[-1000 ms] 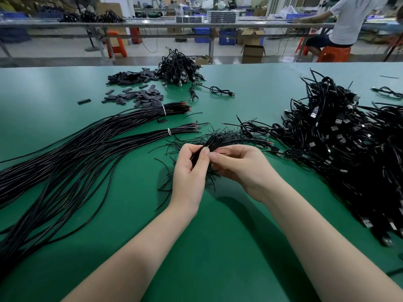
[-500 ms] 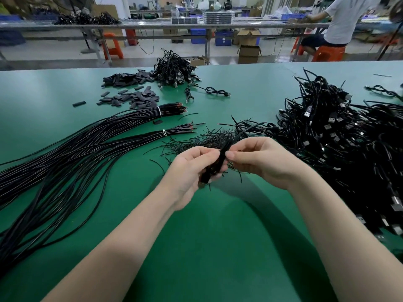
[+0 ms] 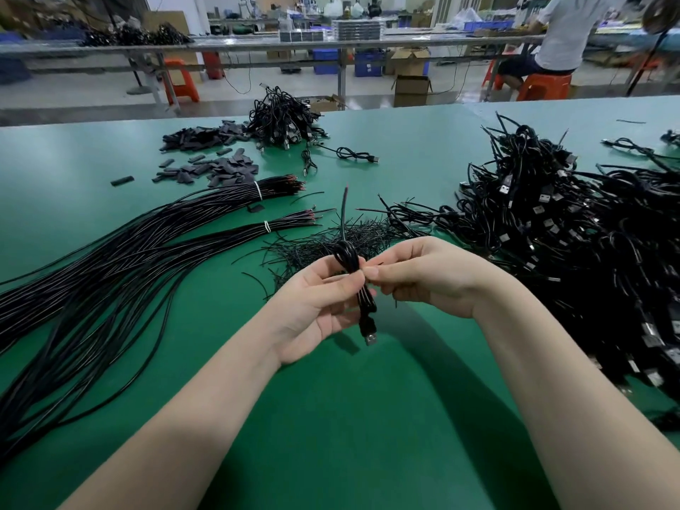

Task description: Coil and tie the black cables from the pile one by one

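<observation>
Left hand (image 3: 316, 307) grip pinches coiled cable (image 3: 355, 277); right hand (image 3: 423, 277) pinches beside.

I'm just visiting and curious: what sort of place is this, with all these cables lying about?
Probably a cable assembly workshop or small factory. A long green worktable carries a big pile of black USB cables, banded wire bundles lie beside it, and another worker sits at a second bench behind.

The coiled cable (image 3: 355, 277) now stands nearly upright between the two hands, lifted clear of the loose ties (image 3: 331, 241) on the worktop. Its plug (image 3: 369, 334) hangs out below the left hand (image 3: 312, 311), and one thin end sticks up above the coil.
</observation>
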Action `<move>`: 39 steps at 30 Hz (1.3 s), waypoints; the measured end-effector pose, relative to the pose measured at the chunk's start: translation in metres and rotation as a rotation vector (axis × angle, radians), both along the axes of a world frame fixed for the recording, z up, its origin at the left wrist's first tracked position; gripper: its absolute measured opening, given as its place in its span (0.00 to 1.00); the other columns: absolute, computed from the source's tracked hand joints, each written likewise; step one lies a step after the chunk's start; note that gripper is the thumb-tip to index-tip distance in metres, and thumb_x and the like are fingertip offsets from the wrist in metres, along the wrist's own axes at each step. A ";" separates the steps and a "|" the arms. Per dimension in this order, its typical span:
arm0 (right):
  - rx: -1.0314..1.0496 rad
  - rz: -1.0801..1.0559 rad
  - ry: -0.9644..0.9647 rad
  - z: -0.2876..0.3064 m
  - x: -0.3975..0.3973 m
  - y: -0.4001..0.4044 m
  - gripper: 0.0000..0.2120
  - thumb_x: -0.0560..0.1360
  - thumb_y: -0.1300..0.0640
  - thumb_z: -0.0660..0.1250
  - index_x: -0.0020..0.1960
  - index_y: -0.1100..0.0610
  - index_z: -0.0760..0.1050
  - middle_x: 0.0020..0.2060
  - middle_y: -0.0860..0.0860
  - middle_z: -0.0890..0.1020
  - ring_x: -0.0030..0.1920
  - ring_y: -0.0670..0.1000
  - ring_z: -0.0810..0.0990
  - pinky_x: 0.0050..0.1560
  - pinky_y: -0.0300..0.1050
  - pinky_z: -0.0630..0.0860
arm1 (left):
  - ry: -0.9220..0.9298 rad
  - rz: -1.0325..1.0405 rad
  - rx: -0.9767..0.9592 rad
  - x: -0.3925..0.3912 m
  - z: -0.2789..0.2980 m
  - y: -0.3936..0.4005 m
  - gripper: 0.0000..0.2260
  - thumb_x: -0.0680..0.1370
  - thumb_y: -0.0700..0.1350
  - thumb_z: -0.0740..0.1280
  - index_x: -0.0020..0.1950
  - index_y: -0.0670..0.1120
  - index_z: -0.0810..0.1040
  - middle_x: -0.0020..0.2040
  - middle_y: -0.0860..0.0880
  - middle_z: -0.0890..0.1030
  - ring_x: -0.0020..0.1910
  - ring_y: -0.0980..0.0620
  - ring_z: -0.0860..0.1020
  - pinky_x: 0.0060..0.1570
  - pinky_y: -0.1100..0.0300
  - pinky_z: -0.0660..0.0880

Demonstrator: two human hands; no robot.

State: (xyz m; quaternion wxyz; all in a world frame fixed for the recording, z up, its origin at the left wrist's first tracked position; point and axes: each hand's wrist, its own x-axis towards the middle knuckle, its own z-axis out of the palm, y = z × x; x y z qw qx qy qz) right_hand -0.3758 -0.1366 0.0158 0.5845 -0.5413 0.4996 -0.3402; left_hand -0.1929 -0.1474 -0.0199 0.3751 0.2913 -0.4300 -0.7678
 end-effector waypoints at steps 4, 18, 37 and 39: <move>-0.013 -0.064 -0.006 -0.002 0.007 0.000 0.03 0.71 0.61 0.74 0.38 0.55 0.83 0.30 0.49 0.80 0.30 0.44 0.75 0.31 0.34 0.70 | -0.065 0.055 -0.047 0.003 0.000 -0.004 0.06 0.66 0.45 0.74 0.42 0.51 0.86 0.38 0.50 0.83 0.36 0.55 0.80 0.34 0.62 0.77; -0.138 -0.094 0.128 -0.007 0.012 -0.002 0.06 0.72 0.60 0.73 0.37 0.53 0.82 0.30 0.48 0.80 0.32 0.43 0.75 0.33 0.36 0.70 | -0.094 -0.007 0.000 0.010 -0.003 -0.009 0.08 0.69 0.43 0.72 0.46 0.42 0.81 0.40 0.45 0.84 0.38 0.51 0.83 0.36 0.60 0.81; -0.320 -0.211 0.173 -0.020 0.021 -0.005 0.02 0.71 0.59 0.75 0.41 0.53 0.85 0.34 0.54 0.83 0.35 0.47 0.76 0.40 0.40 0.73 | -0.177 0.293 -0.165 0.000 -0.011 -0.007 0.03 0.77 0.36 0.68 0.49 0.42 0.80 0.38 0.49 0.84 0.35 0.54 0.81 0.35 0.61 0.78; -0.417 -0.190 0.266 -0.019 0.020 -0.005 0.03 0.71 0.60 0.75 0.41 0.52 0.84 0.35 0.51 0.85 0.35 0.44 0.78 0.42 0.38 0.76 | -0.126 0.271 -0.124 0.000 -0.011 -0.007 0.03 0.77 0.36 0.67 0.49 0.41 0.80 0.36 0.49 0.83 0.32 0.55 0.80 0.32 0.62 0.77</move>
